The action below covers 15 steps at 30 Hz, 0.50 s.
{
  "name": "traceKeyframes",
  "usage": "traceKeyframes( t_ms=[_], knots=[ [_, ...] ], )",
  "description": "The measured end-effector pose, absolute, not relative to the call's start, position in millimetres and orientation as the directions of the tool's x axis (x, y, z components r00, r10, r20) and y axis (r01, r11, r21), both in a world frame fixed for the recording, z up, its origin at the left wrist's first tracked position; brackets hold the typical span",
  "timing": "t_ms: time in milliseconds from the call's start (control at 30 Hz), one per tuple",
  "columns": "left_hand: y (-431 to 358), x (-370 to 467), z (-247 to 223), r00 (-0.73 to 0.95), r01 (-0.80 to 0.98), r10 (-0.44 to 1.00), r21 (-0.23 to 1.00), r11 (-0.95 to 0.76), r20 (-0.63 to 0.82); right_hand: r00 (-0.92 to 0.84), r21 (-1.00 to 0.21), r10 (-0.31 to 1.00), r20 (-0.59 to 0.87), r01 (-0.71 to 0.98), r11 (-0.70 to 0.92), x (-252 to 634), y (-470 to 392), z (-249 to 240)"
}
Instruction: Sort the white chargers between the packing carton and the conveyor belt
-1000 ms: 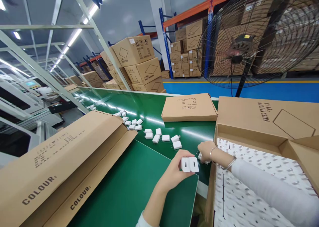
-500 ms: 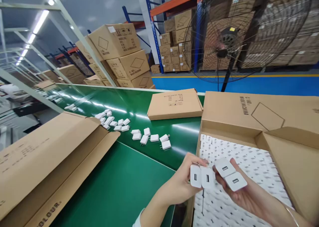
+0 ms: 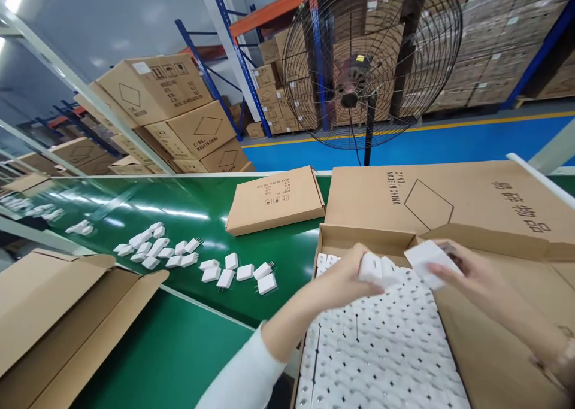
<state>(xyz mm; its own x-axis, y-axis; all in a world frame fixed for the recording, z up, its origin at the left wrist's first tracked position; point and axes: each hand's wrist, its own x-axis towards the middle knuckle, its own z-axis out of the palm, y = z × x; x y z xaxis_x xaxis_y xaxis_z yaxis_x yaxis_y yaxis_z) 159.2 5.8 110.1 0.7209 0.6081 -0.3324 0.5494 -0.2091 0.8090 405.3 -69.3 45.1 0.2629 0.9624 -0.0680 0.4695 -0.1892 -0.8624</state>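
My left hand (image 3: 344, 277) is closed on two white chargers (image 3: 377, 269) held side by side over the open carton. Just to the right, my right hand (image 3: 471, 271) grips white chargers (image 3: 431, 262), slightly blurred, above the carton's far part. Below both hands the carton holds closely packed rows of white chargers (image 3: 381, 349). On the green belt (image 3: 197, 331) to the left, several loose white chargers (image 3: 245, 272) lie scattered, some with their metal pins showing.
A closed flat carton (image 3: 278, 199) lies on the belt beyond the loose chargers. An empty-looking open carton (image 3: 67, 319) stands at the left. Behind the belt are a black fan (image 3: 350, 97), stacked boxes (image 3: 171, 85) and racks.
Both hands have moved up toward the far side of the carton with the chargers, and the chargers have been turned. The view has shifted to the right.
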Motion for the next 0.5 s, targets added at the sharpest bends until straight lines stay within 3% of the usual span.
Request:
traceKeyframes(
  t_ms=[100,167,233,333,500],
  knots=[
    [42.5,213.8,98.0,0.725,0.664,0.616,0.547,-0.510,-0.307,0.197,-0.551,0.978,0.073,0.825,-0.125,427.6,-32.9,41.8],
    [54.9,247.5,86.3,0.684,0.729,0.641,0.322,-0.604,-0.348,0.045,-0.348,0.991,0.128,0.938,0.002,433.2,-16.4,34.0],
    [58.1,274.5,75.7,0.647,0.754,0.654,0.202,-0.625,-0.392,-0.111,-0.203,0.981,0.158,0.969,0.142,436.7,-8.2,24.5],
    [58.7,298.2,65.7,0.633,0.748,0.592,0.197,-0.634,-0.499,-0.226,-0.147,0.965,0.134,0.958,0.245,440.3,-9.1,16.0],
    [78.7,292.2,62.7,0.594,0.743,0.349,0.329,-0.582,-0.725,-0.258,-0.209,0.965,0.044,0.942,0.262,435.1,-22.9,22.9]
  ],
)
